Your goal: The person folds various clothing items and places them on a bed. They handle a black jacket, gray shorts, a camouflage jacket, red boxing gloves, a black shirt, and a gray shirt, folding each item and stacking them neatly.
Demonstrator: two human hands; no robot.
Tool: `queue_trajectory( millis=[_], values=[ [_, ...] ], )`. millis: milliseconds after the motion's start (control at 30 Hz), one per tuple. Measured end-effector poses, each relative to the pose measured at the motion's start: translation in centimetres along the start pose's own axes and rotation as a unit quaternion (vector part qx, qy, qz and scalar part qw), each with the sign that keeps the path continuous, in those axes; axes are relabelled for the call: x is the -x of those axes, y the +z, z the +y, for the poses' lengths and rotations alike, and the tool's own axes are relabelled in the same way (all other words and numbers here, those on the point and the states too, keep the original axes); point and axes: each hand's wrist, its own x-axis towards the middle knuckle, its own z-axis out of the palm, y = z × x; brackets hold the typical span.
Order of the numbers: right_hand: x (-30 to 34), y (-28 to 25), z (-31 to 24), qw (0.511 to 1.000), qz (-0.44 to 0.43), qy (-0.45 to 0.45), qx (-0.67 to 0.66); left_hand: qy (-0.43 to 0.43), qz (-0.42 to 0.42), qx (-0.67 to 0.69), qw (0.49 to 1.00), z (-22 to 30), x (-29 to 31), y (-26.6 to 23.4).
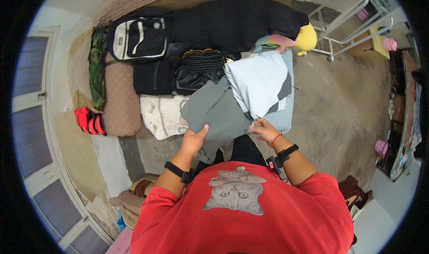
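A dark grey garment (213, 106) is spread between my hands over the near edge of the sofa; its kind cannot be made out. My left hand (193, 141) grips its near left edge, thumb on top. At its right edge, my right hand (264, 131) pinches the cloth between thumb and fingers, with a small white bit showing at the fingertips. Just beyond the right hand lies a folded light grey-blue cloth (259, 80). Under the grey garment, to the left, a cream patterned cloth (161, 115) hangs over the sofa's front.
A black-and-white backpack (139, 37), black clothing (199, 71) and a yellow plush toy (306, 39) lie on the sofa. Its brown armrest (121, 95) is at the left, with a red strapped item (89, 121). A white metal rack (344, 24) stands far right on the concrete floor (330, 106).
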Motion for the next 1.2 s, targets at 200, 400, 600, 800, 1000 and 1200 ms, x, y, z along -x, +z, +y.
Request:
queue_trajectory(
  millis=[200,400,600,800,1000,1200],
  values=[
    [1.5,9.9,-1.5,0.951,-0.051,0.223,-0.210,0.035,-0.034,0.092,0.995,6.6,7.4,-3.3],
    [2.1,22.7,0.9,0.804,-0.430,0.202,-0.358,0.078,-0.045,0.223,0.971,7.9,13.9,-11.8],
    [3.7,33.6,-2.9,0.897,-0.295,0.005,-0.329,0.171,0.056,0.232,0.956,3.3,18.5,-22.7],
    [8.7,39.2,-10.7,0.913,-0.295,-0.242,-0.146,0.238,0.122,0.351,0.898,-4.2,21.2,-32.3],
    [17.3,42.5,-14.7,0.866,-0.381,-0.325,-0.018,0.240,-0.098,0.482,0.837,-8.8,24.8,-36.4],
    [21.0,41.3,-15.8,0.832,-0.413,-0.363,0.077,0.039,-0.240,0.342,0.908,-9.0,13.6,-31.8]
  ],
)
